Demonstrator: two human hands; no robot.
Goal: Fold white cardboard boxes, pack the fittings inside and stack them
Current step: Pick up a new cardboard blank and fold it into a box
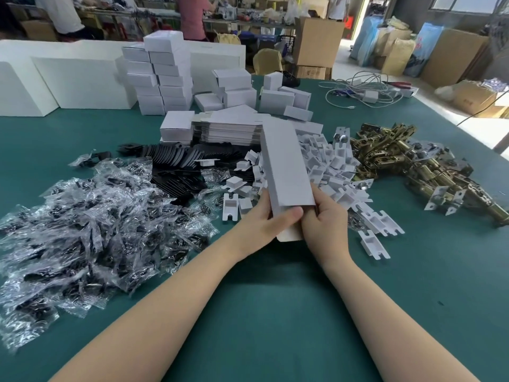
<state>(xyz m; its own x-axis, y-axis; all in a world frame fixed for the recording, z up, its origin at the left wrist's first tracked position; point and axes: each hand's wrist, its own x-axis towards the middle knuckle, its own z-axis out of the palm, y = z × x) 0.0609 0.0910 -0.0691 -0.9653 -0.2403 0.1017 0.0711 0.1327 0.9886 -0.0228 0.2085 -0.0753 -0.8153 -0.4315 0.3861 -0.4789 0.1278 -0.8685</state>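
Head view, step: folding stage. A white cardboard box (286,172), part-formed into a long sleeve, is held up over the desk (261,312) near its middle, above the fittings piles.
Left hand (264,220): grip clenched round the box's near left side, thumb pressed on the top face by the near end.
Right hand (325,216): grip grasping the box's near right edge, fingers curled under it; fingertips hidden.
Box state: near end flap (289,232) hangs down, not tucked; far end tilts up and away. Looks empty, though the inside is not visible.
Next move (judgement): calls for tucking the near flap to close that end, then loading fittings via the far end. Needs a firm hold so the thin walls don't buckle.
Flat blanks (228,130): neat stack, matte white card, toward the far middle of the desk.
Finished boxes (162,75): stacked in columns toward the far left edge.
White inserts (325,166): small folded card pieces, loose heap just beyond the hands.
Brass latches (407,161): shiny metal, tangled pile toward the right edge.
Screw bags (82,216): crinkly clear plastic w/ dark contents, big heap at left.
Black plates (176,166): flat, dark, overlapping, between bags and blanks.
Desk surface: smooth green mat.
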